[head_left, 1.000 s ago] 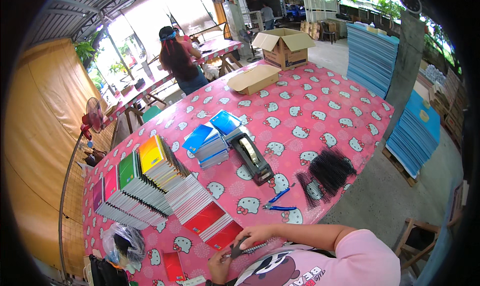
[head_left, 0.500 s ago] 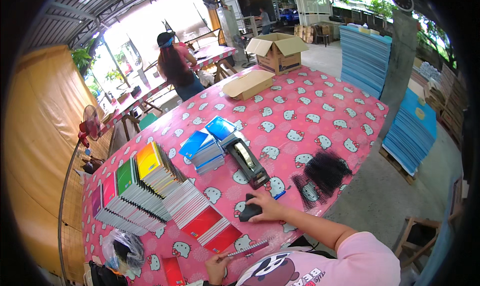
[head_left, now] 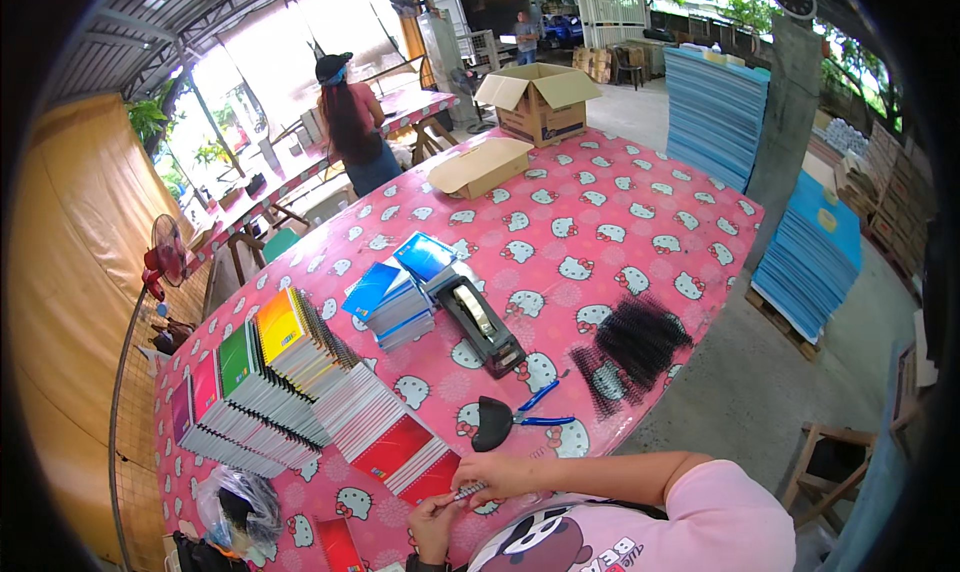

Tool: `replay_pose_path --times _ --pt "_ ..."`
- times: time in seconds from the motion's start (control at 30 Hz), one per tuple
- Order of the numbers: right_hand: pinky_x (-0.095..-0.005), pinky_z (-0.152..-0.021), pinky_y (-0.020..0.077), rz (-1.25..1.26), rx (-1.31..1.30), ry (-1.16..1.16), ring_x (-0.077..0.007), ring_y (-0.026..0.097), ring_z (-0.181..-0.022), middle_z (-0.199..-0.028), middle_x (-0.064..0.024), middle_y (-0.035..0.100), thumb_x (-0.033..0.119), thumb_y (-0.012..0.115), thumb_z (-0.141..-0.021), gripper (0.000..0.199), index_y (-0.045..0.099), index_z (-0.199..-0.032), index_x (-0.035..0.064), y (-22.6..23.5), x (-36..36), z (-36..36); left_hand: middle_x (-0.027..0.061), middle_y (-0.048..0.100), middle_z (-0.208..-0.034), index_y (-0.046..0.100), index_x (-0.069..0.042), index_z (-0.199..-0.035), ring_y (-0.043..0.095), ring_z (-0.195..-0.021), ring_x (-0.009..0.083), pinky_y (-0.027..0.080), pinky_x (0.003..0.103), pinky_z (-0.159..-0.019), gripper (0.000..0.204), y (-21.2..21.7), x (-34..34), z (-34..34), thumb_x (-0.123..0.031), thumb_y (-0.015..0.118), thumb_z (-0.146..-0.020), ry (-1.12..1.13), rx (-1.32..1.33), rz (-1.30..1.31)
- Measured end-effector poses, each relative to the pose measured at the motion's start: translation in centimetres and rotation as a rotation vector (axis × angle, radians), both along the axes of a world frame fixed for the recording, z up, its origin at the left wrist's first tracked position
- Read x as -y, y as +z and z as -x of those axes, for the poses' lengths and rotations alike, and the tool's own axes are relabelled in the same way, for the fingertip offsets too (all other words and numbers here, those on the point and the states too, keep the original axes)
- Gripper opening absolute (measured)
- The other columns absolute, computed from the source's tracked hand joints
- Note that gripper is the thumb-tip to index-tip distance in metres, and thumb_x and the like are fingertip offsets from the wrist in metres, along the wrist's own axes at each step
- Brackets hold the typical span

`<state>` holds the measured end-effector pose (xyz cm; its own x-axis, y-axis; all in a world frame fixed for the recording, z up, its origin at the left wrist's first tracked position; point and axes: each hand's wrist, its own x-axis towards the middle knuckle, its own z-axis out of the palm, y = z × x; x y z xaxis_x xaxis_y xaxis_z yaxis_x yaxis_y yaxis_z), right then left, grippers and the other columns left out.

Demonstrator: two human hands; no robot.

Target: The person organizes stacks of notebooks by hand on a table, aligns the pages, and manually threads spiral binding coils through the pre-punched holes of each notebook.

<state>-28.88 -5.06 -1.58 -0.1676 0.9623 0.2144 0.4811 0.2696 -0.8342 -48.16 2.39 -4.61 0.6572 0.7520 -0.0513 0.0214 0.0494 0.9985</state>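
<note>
Pink cloth covers the table point(head_left: 600, 217) I watch remotely, an open carton point(head_left: 545, 120) near its far edge and stacked notebooks point(head_left: 270, 387) reaching from the left edge toward the near one. Black coils point(head_left: 640, 344) lie by the right edge; a tape dispenser point(head_left: 478, 322) stands farther in. The right hand point(head_left: 495, 475), which gripped a dark block point(head_left: 490, 425) half a second ago, has released it beside the blue-handled pliers point(head_left: 548, 421) and rejoined the left hand point(head_left: 432, 517), whose forearm my view cuts off. At the near edge, both now grasp a spiral strip point(head_left: 468, 491), largely covered by fingers; what it binds I cannot make out.
</note>
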Motion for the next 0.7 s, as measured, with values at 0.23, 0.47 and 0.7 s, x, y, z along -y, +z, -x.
replay_pose_path --times 0.23,0.47,0.7 --pt "-0.0360 -0.076 0.0443 -0.140 -0.013 -0.048 -0.0281 0.056 -0.084 -0.087 -0.0098 0.054 0.016 0.065 -0.080 0.023 0.059 -0.099 0.0053 -0.5 -0.3 0.9 0.0100 0.065 -0.086 0.063 0.007 -0.093 0.062 -0.077 0.0131 0.050 0.023 -0.071 0.016 0.2 -0.3 0.3 0.007 0.064 -0.078 0.043 0.024 0.056" --pt "-0.0363 -0.075 0.0451 -0.126 -0.058 -0.109 -0.0280 0.057 -0.083 -0.086 -0.0110 0.058 0.018 0.063 -0.082 0.021 0.059 -0.098 0.0043 0.6 -0.3 1.5 0.0096 0.065 -0.087 0.062 0.005 -0.092 0.062 -0.076 0.0122 0.050 0.023 -0.070 0.014 0.4 -0.4 0.2 0.006 0.064 -0.078 0.079 0.084 0.110" --pt "-0.0354 -0.070 0.0445 -0.140 -0.086 -0.127 -0.0268 0.056 -0.080 -0.083 -0.0101 0.056 0.024 0.065 -0.081 0.024 0.057 -0.091 0.0032 0.1 -0.3 1.8 0.0094 0.065 -0.085 0.062 0.006 -0.088 0.062 -0.074 0.0126 0.051 0.023 -0.070 0.010 0.6 0.1 -0.1 0.007 0.062 -0.079 0.121 0.076 0.058"
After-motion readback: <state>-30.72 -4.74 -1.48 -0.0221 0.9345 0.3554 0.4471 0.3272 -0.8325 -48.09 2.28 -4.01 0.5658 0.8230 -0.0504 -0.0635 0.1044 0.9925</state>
